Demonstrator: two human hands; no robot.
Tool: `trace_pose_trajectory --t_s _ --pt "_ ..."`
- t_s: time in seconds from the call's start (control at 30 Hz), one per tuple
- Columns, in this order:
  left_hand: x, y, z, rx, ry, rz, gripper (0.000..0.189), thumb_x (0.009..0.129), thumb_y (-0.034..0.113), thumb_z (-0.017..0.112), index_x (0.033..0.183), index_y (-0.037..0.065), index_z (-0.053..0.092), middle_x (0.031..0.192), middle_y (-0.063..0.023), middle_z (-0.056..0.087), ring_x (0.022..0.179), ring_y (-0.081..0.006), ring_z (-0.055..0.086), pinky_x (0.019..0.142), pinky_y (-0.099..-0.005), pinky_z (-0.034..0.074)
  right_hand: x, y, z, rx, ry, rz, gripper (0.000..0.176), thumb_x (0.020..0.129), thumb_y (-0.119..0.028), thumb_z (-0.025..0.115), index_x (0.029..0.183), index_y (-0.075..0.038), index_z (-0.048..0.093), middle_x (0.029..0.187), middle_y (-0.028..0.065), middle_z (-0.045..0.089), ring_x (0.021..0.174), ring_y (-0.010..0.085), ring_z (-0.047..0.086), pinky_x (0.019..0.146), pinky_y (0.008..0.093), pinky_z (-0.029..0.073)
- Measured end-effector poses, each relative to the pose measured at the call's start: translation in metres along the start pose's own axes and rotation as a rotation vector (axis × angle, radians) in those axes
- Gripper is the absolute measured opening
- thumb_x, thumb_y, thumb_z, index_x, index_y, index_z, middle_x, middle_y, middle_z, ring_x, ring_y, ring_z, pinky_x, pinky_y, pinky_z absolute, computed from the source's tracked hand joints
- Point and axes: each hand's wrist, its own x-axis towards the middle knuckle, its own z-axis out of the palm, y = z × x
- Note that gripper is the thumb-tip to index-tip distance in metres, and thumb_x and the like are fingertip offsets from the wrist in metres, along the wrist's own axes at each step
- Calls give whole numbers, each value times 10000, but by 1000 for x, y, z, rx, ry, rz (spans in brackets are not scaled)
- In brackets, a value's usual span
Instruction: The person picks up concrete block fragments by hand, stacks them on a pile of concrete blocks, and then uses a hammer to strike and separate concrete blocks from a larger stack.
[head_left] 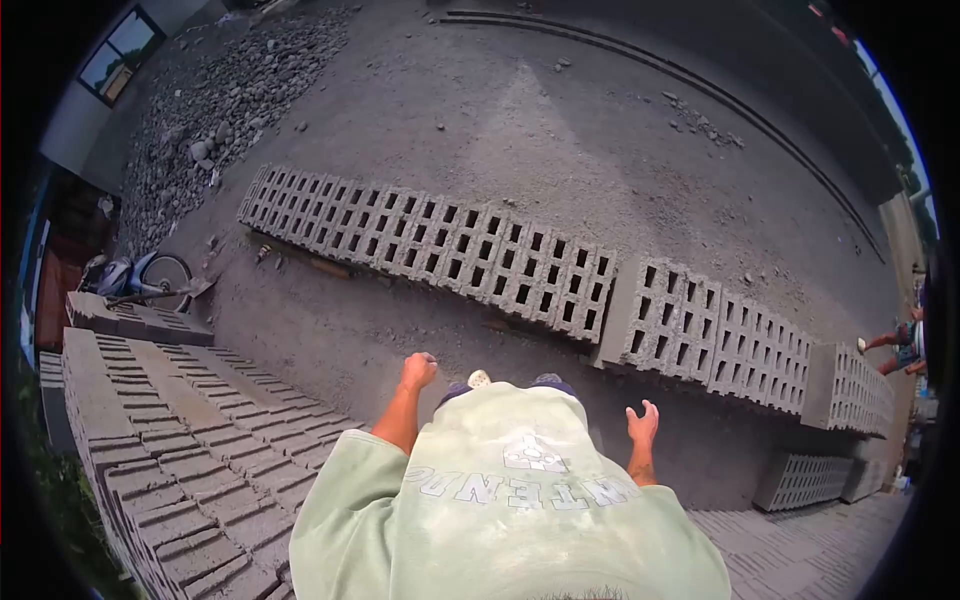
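Note:
My left hand (418, 370) hangs over the ground beside the stacked blocks on the left, its fingers curled in and nothing visible in them. To the right of my shirt, my right hand (643, 424) is held out with thumb and fingers apart, holding nothing. Neither hand touches a block. Ahead of me a long row of grey hollow blocks (430, 236) runs across the ground, their holes facing up. It continues to the right as another row section (715, 335), nearer my right hand. At the lower left lies a large stack of grey blocks (190, 440).
A gravel heap (215, 110) lies at the upper left. A motorbike wheel (166, 275) shows beyond the left stack. More blocks (805, 482) stand at the lower right. Another person (905, 345) is at the far right edge, past the row's end. Long rails (640, 52) lie farther off.

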Motion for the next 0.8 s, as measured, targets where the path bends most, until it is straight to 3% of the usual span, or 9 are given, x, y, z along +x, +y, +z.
trace_pose_trajectory --t_s 0.07,0.17,0.23,0.3,0.37,0.4,0.43,0.6,0.8 --pt "-4 -35 -16 -32 95 -85 271 721 203 550 926 76 674 931 -178 640 916 -324 603 827 -385 465 10 -16 -46 -160 435 -115 589 740 -181 674 1268 -110 424 1350 130 373 1241 290 364 994 412 325" --pt "-26 -76 -23 -45 204 -166 293 773 299 567 916 66 672 930 -183 637 900 -328 606 812 -381 466 50 -31 -90 -80 630 448 597 791 -317 608 1302 -91 397 1311 139 429 1201 302 417 957 456 343" --pt "-49 -83 -25 -58 216 -300 324 800 331 536 917 60 669 939 -196 629 915 -348 593 826 -397 454 119 48 -70 169 173 438 521 830 -366 542 1253 -76 447 1162 147 561 1125 305 497 855 477 398" --pt "-64 -84 -14 -116 191 -487 419 846 406 468 914 41 661 950 -219 614 937 -379 572 836 -429 435 148 22 -39 474 -341 593 390 861 -375 507 1068 -46 545 843 137 663 706 283 650 570 404 429" --pt "-80 -87 -1 -192 199 -542 494 869 455 417 902 24 656 952 -235 604 946 -392 562 833 -452 423 171 -35 12 127 -590 368 383 841 -362 544 1003 -20 598 680 104 660 588 242 644 478 395 451" --pt "-84 -80 6 -217 226 -517 509 873 461 402 894 19 655 952 -242 600 948 -394 560 833 -459 419 220 -9 86 -60 -660 -65 329 830 -299 559 908 11 640 642 121 647 573 208 645 539 386 487" --pt "-82 -76 14 -173 231 -532 502 875 455 403 886 22 656 943 -240 602 933 -394 564 821 -462 421 156 -144 48 -13 -590 31 294 818 -255 562 879 17 653 611 115 637 564 184 641 602 321 496" --pt "-63 -136 41 -86 420 -297 395 832 368 520 845 -3 655 804 -226 625 752 -385 602 653 -435 451 85 -380 143 282 -789 -483 345 843 -266 554 1021 26 603 839 103 650 632 175 652 617 300 493" --pt "2 -214 -23 -76 214 -218 311 733 297 618 847 15 681 752 -173 653 708 -298 631 684 -393 477 -3 -535 168 151 -827 -1035 357 811 -316 585 1029 -35 612 876 158 649 816 300 622 738 396 474"
